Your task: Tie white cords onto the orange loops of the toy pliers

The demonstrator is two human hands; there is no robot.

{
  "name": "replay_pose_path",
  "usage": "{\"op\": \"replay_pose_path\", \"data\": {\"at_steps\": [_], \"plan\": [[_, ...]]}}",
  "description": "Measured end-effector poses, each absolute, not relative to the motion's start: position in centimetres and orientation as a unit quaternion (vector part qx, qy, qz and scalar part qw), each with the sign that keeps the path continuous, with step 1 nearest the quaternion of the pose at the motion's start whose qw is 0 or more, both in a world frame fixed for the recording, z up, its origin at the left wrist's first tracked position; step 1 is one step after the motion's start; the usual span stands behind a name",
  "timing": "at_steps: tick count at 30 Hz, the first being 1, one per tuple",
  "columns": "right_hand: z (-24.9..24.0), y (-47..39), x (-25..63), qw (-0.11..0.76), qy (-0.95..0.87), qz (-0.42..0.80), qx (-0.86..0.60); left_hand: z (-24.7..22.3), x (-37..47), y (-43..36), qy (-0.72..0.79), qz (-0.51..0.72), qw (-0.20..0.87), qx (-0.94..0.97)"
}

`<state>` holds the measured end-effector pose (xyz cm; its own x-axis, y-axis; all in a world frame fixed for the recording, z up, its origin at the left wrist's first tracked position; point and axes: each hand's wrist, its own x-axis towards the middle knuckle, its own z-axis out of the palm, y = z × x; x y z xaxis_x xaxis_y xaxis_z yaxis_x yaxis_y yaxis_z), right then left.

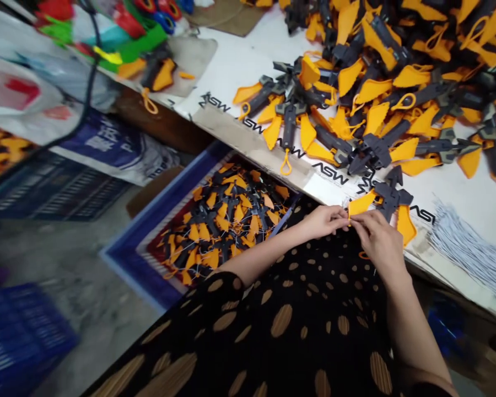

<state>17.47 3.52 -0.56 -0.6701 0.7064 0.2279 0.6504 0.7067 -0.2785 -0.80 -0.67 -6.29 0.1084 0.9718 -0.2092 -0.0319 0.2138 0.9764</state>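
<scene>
At the near edge of the white table, an orange and dark grey plastic piece (391,199) lies between and behind my two hands. The fingertips of my left hand (327,221) are pinched at the tip of its orange wing. My right hand (378,242) is closed on the same wing from the other side, its fingertips almost meeting the left ones. A small orange loop shows below the right hand. A large heap of similar pieces (372,110) covers the table beyond, and a bundle of thin white strings (471,242) lies to the right.
Left of my lap stands a blue crate (128,242) holding many orange and grey pieces. More blue crates (28,331) are on the floor at left. Plastic bags (37,82) and colourful parts (143,44) are at upper left, with a dark cable hanging there.
</scene>
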Motion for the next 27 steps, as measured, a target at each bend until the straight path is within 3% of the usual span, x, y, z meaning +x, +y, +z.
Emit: {"op": "replay_pose_path", "data": {"at_steps": [9,18,23,27], "plan": [[0.1,2.4,16.7,0.074,-0.935,0.021,-0.346,-5.3,-2.6,-2.7,0.531,0.399,0.497,0.559],[0.1,1.8,17.0,0.072,-0.925,0.053,-0.369,-5.7,-6.6,-5.8,0.494,0.513,0.584,0.39],[-0.3,0.1,15.5,0.204,-0.892,0.244,-0.321,-4.4,-4.3,-6.7,0.445,0.534,0.62,0.364],[-2.1,-1.4,13.7,0.329,-0.761,0.437,-0.349,-4.0,-2.7,-6.5,0.455,0.58,0.572,0.359]]}}
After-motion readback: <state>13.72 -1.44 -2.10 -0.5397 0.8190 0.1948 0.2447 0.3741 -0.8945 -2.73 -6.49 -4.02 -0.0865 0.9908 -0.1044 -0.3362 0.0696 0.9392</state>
